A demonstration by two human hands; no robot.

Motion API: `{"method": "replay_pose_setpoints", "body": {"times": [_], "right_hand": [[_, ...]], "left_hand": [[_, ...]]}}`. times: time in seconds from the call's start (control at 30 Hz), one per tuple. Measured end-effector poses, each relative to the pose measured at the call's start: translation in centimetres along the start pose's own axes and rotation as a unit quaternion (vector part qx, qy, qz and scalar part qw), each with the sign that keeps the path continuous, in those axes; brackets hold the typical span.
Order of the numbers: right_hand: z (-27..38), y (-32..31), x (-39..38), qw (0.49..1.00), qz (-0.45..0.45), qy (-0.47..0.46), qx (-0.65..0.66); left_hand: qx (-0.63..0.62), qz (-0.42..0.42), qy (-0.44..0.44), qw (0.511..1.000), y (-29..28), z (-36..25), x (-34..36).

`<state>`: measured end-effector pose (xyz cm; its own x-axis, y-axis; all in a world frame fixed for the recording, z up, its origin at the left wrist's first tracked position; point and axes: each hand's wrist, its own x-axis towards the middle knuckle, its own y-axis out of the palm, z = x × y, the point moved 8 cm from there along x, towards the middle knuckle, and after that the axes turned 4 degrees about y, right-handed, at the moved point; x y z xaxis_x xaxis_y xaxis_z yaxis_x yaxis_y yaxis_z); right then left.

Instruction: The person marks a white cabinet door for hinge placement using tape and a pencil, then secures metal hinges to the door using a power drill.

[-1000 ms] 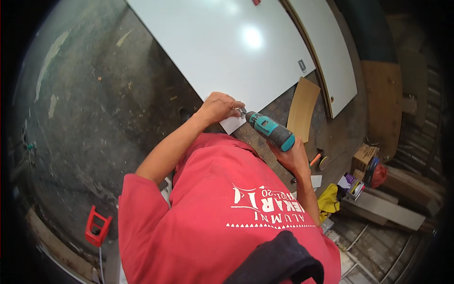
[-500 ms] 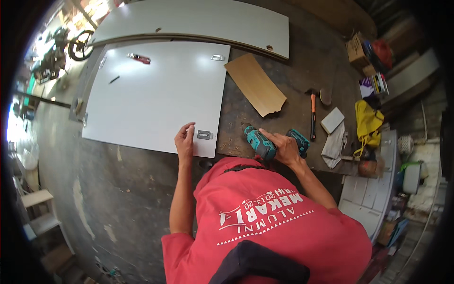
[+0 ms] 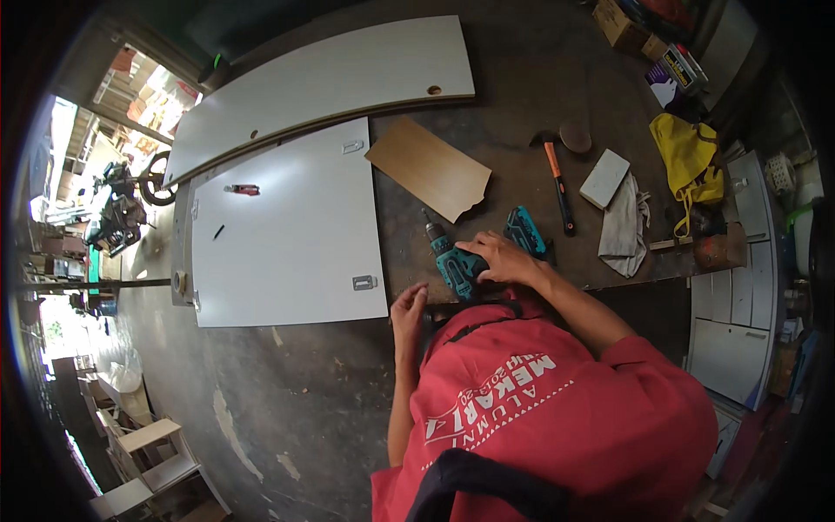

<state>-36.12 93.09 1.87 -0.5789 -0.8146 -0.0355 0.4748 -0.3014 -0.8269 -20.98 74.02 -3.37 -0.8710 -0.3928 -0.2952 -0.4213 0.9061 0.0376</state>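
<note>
My right hand (image 3: 504,259) grips a teal and black cordless drill (image 3: 454,268), which lies low over the dark bench with its chuck pointing away from me. My left hand (image 3: 407,311) is just past the right front corner of a white panel (image 3: 287,244), fingers closed in a pinch; whatever they hold is too small to make out. On the panel's right edge sit a grey metal hinge plate (image 3: 363,283) near the front and another metal plate (image 3: 352,147) near the back. A red and silver folding tool (image 3: 243,189) and a short dark stick (image 3: 219,231) lie on the panel.
Behind lies a long white board (image 3: 330,78). Right of the panel is a brown board piece (image 3: 430,165). Farther right are a hammer (image 3: 557,178), a white block (image 3: 604,178), a grey cloth (image 3: 622,230) and a yellow bag (image 3: 683,157). A drawer cabinet (image 3: 731,339) stands beside the bench.
My left hand has moved right, from over the panel beside the front hinge plate to off its edge, closer to the drill. The drill has turned to point more straight away. The view has shifted.
</note>
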Motion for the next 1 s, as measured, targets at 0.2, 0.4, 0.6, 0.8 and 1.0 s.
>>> {"method": "replay_pose_setpoints", "body": {"times": [0.2, 0.4, 0.6, 0.8, 1.0], "right_hand": [[-8.5, -8.2, 4.4, 0.923, -0.318, 0.219, -0.002], [-20.2, -2.1, 9.9, 0.765, -0.166, 0.351, 0.514], [-18.9, -6.5, 5.3, 0.744, -0.336, 0.225, 0.532], [-22.2, -11.3, 0.3, 0.6, -0.419, 0.249, 0.634], [-21.6, -14.9, -4.3, 0.627, -0.611, 0.216, 0.431]], "left_hand": [[0.034, -0.038, 0.036, 0.998, 1.8, -1.0, -3.7], [-0.261, -0.205, -0.086, 0.939, 1.1, 1.7, -7.3], [-0.344, -0.265, -0.048, 0.9, -0.6, 2.5, -8.8], [-0.371, -0.23, 0.002, 0.9, 0.4, -1.5, -5.8], [-0.324, -0.096, 0.044, 0.94, 7.9, -9.5, 0.1]]}}
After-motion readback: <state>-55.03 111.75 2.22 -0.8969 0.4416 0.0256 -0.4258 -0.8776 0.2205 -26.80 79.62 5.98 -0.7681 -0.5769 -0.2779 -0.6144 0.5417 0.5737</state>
